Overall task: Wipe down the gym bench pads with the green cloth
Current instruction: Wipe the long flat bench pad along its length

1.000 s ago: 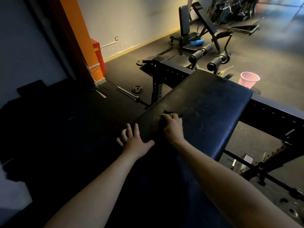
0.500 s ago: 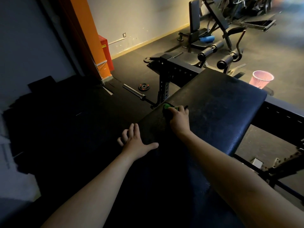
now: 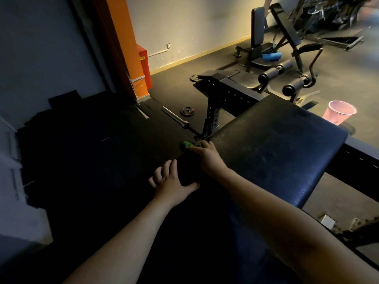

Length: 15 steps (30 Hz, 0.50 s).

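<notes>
— Head view first: where's the green cloth [image 3: 185, 145]?

— Bunched under the fingertips of the right hand [image 3: 207, 158], right at the left edge of the black bench pad [image 3: 276, 144]. The fingers curl over the cloth and press it to the pad; a green lump pokes out past them.

— And the left hand [image 3: 172, 185]?

— It's lying open with the fingers spread, just beside the right wrist and nearer the person. The thumb rests on the pad's top. It's very dim there, so the fingers may be draped over the pad's side; I can't be sure.

— Anything else around?

— On the floor beyond the cloth lie a barbell [image 3: 176, 118] and a small weight plate [image 3: 187, 111]. A pink bin [image 3: 339, 113] stands well off to the right of both hands, past the pad's far corner.
</notes>
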Motion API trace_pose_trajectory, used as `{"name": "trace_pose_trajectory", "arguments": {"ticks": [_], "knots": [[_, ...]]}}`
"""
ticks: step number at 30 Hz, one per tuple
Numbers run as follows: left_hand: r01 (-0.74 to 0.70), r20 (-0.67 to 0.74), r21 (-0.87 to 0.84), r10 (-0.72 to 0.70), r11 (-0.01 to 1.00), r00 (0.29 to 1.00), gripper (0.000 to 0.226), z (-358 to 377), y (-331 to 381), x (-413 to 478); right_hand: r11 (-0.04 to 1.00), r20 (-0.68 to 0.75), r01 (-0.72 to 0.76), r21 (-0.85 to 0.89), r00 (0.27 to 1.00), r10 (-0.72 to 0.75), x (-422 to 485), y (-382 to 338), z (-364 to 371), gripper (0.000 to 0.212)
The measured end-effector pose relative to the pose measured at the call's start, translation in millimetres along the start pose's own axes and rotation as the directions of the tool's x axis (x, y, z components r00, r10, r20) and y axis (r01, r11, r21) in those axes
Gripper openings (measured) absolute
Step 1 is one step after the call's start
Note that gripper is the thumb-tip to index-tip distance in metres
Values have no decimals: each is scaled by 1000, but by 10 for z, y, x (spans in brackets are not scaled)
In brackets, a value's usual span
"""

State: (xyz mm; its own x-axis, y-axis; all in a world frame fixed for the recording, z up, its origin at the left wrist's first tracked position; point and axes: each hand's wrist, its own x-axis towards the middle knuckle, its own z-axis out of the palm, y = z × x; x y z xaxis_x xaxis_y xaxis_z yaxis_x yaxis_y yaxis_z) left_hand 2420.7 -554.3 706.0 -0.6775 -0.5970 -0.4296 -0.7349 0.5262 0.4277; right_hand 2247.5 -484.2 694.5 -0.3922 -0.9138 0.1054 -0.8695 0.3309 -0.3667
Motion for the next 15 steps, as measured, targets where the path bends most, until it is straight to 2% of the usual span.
{"name": "trace_pose_trajectory", "arguments": {"ticks": [4, 6, 8, 11, 13, 15], "knots": [[22, 11, 18, -22, 1000, 1000, 113, -1, -20, 49, 980, -127, -192, -43, 974, 185, 192, 165, -42, 48], [38, 10, 23, -38, 999, 999, 115, 2, -26, 79, 951, -157, -308, 30, 938, 308, 276, 125, -21, 43], [37, -6, 12, -37, 999, 999, 116, 26, -15, 80, 935, -124, -335, 117, 929, 349, 338, 26, 20, 36], [41, -69, -1, -41, 999, 997, 114, 59, 18, 57, 971, -16, -129, 202, 991, 135, 333, -264, 96, 26], [59, -67, 20, -58, 998, 996, 116, 72, 26, 74, 961, 57, -10, 277, 998, -6, 276, -457, 132, 26], [74, -59, 32, -72, 997, 996, 118, 67, 38, 69, 960, 83, 45, 275, 994, -70, 263, -478, 151, 30]]}}
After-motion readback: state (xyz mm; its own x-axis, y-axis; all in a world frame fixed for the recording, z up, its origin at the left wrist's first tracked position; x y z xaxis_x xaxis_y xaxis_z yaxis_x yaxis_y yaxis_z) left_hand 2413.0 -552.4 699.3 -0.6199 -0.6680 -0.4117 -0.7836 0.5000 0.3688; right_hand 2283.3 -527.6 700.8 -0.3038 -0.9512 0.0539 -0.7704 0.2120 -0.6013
